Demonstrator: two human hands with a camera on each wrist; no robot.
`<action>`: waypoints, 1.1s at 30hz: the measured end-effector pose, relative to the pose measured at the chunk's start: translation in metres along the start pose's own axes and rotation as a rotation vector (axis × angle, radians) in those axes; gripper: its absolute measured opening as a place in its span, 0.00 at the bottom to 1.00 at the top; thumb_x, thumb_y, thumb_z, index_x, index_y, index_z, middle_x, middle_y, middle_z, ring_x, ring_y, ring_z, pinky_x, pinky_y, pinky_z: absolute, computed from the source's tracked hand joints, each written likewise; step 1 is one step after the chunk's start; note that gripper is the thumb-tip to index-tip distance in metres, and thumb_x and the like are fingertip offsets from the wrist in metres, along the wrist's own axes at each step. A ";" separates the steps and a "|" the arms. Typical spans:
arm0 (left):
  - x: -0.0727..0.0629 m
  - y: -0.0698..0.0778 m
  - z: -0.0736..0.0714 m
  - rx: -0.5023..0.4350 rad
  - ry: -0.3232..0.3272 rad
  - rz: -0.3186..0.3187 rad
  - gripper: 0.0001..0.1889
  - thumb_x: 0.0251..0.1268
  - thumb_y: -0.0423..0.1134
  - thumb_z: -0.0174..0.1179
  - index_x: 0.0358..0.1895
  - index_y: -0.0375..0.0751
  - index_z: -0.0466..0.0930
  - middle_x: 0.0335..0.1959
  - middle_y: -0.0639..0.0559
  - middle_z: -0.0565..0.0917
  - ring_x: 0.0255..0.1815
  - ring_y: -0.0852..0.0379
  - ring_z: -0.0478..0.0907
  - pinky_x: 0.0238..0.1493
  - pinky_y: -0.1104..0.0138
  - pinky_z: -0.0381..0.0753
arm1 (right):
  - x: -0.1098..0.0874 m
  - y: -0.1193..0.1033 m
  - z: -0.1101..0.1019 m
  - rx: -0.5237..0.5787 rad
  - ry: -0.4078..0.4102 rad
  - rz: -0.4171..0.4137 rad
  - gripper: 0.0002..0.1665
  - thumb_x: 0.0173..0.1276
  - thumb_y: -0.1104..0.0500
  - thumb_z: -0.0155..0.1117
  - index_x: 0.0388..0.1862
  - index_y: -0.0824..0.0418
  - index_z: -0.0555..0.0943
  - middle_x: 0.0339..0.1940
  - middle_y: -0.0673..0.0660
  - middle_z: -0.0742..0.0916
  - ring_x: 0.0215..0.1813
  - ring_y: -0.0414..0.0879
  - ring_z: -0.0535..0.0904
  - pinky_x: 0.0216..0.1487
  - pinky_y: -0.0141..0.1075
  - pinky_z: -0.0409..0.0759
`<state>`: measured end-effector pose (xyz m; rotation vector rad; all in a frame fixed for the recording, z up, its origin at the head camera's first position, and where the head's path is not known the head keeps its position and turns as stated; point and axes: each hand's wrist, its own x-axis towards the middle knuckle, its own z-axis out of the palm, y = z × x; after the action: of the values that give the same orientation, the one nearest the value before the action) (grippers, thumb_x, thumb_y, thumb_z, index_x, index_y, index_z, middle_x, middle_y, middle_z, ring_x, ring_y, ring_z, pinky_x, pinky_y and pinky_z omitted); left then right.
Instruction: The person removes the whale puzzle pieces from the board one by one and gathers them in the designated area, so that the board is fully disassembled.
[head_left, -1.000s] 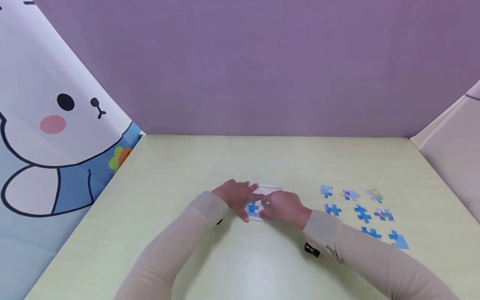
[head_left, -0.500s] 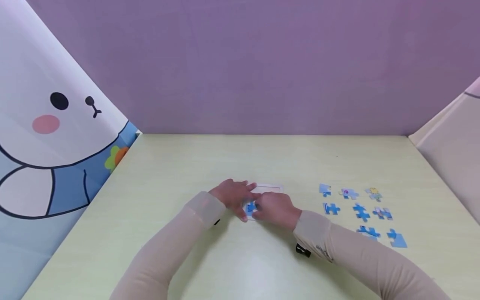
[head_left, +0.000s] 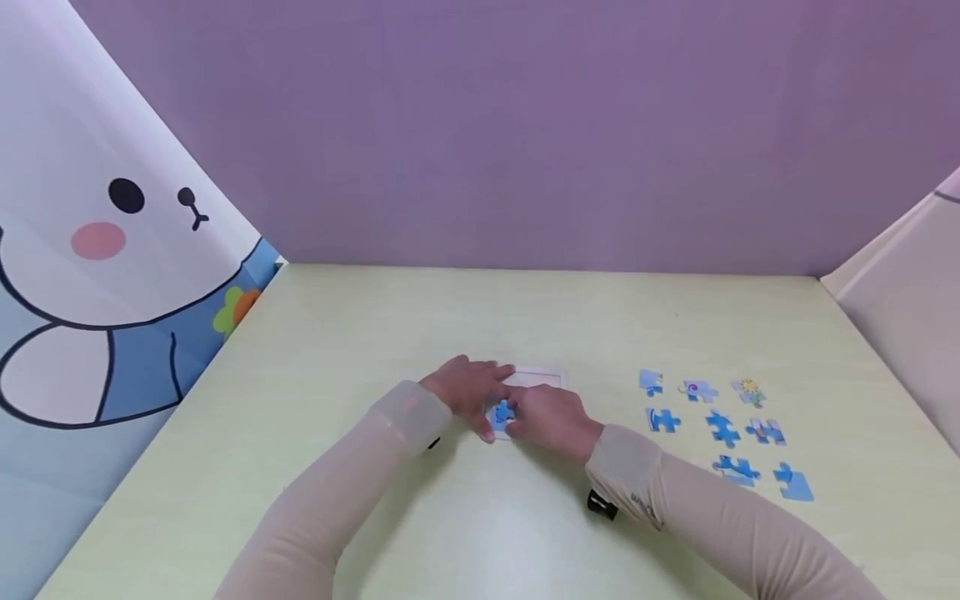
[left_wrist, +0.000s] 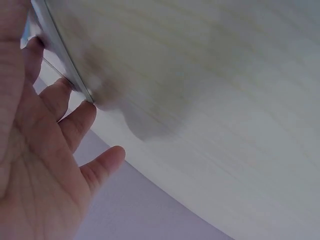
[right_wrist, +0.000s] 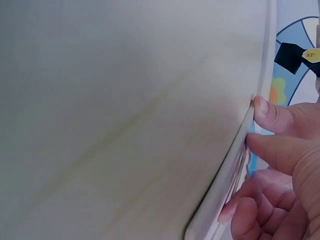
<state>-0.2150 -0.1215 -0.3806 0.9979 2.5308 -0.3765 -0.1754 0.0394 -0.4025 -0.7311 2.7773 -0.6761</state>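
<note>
A small white puzzle tray [head_left: 553, 374] lies on the table between my hands, mostly covered by them. My left hand [head_left: 468, 390] rests on its left side with fingers spread; in the left wrist view, fingertips [left_wrist: 86, 109] touch the tray's edge. My right hand [head_left: 553, 419] reaches over the tray from the right, thumb and index finger on either side of a blue puzzle piece [head_left: 502, 412] in the tray's near left part. The right wrist view has that thumb [right_wrist: 282, 150] at the tray's edge, with other fingers curled below.
Several loose puzzle pieces lie in rough rows to the right, among them a blue piece [head_left: 723, 427] and one with a yellow sun [head_left: 748, 392]. A purple wall [head_left: 555, 142] stands behind the table [head_left: 360, 325], and a cartoon-printed cloth [head_left: 150, 292] hangs at the left.
My right hand has shifted slightly left, closer to the left hand and over the blue piece, covering more of the tray. The left hand keeps its place; the loose pieces lie as before.
</note>
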 end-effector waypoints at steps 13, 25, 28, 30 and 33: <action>0.007 -0.001 0.000 0.012 0.017 0.017 0.39 0.48 0.63 0.68 0.68 0.66 0.67 0.75 0.53 0.58 0.73 0.50 0.58 0.55 0.58 0.71 | -0.009 0.003 -0.006 0.117 0.051 0.021 0.02 0.65 0.61 0.63 0.32 0.56 0.83 0.28 0.46 0.84 0.29 0.40 0.74 0.29 0.37 0.72; 0.003 -0.001 -0.002 0.010 -0.028 -0.005 0.46 0.50 0.64 0.66 0.74 0.65 0.56 0.76 0.53 0.55 0.74 0.52 0.54 0.59 0.54 0.68 | -0.028 0.023 -0.025 0.105 0.055 0.113 0.03 0.66 0.59 0.64 0.34 0.57 0.83 0.25 0.47 0.82 0.25 0.40 0.73 0.27 0.34 0.70; 0.003 -0.001 -0.002 0.009 -0.038 -0.018 0.46 0.50 0.65 0.66 0.74 0.65 0.55 0.76 0.54 0.54 0.75 0.52 0.54 0.61 0.54 0.67 | -0.032 0.030 -0.030 0.107 0.055 0.130 0.03 0.66 0.59 0.63 0.34 0.57 0.82 0.26 0.48 0.82 0.25 0.41 0.73 0.26 0.34 0.70; 0.004 0.000 -0.001 0.013 -0.040 -0.019 0.47 0.50 0.64 0.66 0.75 0.65 0.55 0.76 0.54 0.55 0.74 0.53 0.54 0.60 0.55 0.68 | -0.037 0.034 -0.032 0.107 0.051 0.139 0.03 0.66 0.60 0.63 0.34 0.57 0.82 0.25 0.48 0.82 0.25 0.41 0.72 0.26 0.34 0.70; 0.006 0.000 0.001 0.010 -0.033 -0.009 0.46 0.50 0.63 0.67 0.74 0.65 0.56 0.76 0.54 0.56 0.74 0.53 0.56 0.58 0.56 0.69 | -0.046 0.041 -0.035 0.107 0.043 0.159 0.03 0.66 0.60 0.63 0.33 0.58 0.82 0.24 0.48 0.81 0.24 0.42 0.71 0.25 0.34 0.69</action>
<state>-0.2182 -0.1181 -0.3836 0.9763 2.5075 -0.4055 -0.1633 0.1072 -0.3884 -0.4740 2.7751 -0.8090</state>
